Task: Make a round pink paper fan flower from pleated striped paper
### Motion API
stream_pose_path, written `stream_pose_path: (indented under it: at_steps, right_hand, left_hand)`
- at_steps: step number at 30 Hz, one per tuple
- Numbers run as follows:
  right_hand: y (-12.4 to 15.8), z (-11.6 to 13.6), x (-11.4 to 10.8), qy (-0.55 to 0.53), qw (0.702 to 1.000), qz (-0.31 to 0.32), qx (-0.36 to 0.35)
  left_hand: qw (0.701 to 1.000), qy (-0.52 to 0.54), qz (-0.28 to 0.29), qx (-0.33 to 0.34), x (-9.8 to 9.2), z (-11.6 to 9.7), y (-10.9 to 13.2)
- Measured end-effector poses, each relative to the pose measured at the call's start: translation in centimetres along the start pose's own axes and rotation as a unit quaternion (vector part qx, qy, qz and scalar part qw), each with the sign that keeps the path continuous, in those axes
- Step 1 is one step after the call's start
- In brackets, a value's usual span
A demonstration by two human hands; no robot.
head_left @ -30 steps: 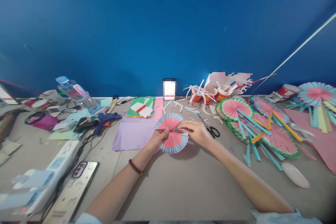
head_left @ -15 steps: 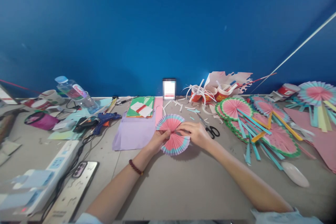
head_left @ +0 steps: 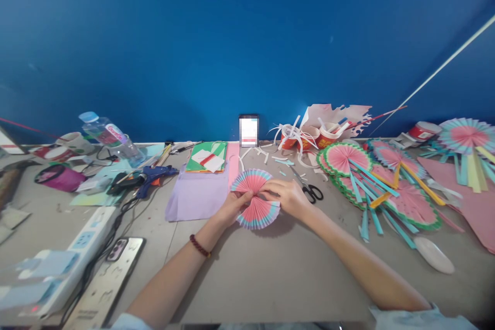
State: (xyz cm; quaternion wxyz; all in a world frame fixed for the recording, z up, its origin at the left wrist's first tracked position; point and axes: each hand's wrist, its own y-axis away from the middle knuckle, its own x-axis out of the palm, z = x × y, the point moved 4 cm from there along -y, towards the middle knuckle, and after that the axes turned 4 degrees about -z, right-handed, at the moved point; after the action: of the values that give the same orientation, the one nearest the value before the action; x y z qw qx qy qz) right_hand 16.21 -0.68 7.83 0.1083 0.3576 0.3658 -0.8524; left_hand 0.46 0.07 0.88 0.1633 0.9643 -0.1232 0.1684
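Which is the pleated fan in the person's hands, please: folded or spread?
Spread: the pleated fan opens into a nearly full round, with a gap beside the right hand; the left hand holds its middle.

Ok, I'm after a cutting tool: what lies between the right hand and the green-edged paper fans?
In the head view, black-handled scissors lie between the right hand and the green-edged paper fans, with pale scraps near their blades.

Free: I have bare grey tabletop (head_left: 263, 278) between the forearms (head_left: 174, 278) | Ahead: pleated paper fan (head_left: 258, 211) in left hand (head_left: 234, 203) and right hand (head_left: 285, 196) blocks me | Right: scissors (head_left: 314, 193), then heaped watermelon fans (head_left: 344, 157) | Left: flat lavender sheet (head_left: 197, 198) leaves headroom; glue gun (head_left: 149, 180), power strip (head_left: 87, 250), smartphone (head_left: 108, 283) obstruct | Back: paper cups (head_left: 328, 136), blue wall (head_left: 247, 36)
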Motion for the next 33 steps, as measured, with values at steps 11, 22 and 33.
stream_pose_path:
  at_steps: [11, 22, 33]
  right_hand:
    - [-0.02, 0.17, -0.01, 0.019, 1.000, 0.007, -0.001]
    - [0.00, 0.41, -0.02, 0.031, 0.999, -0.007, -0.012]
    - [0.12, 0.47, 0.12, 0.063, 0.998, -0.018, -0.011]
  left_hand:
    - [1.000, -0.009, 0.001, 0.001, -0.24, 0.31, -0.28]
    - [1.000, -0.016, -0.001, -0.009, 0.03, 0.04, -0.08]
    - [1.000, -0.015, -0.006, -0.026, -0.05, 0.27, -0.07]
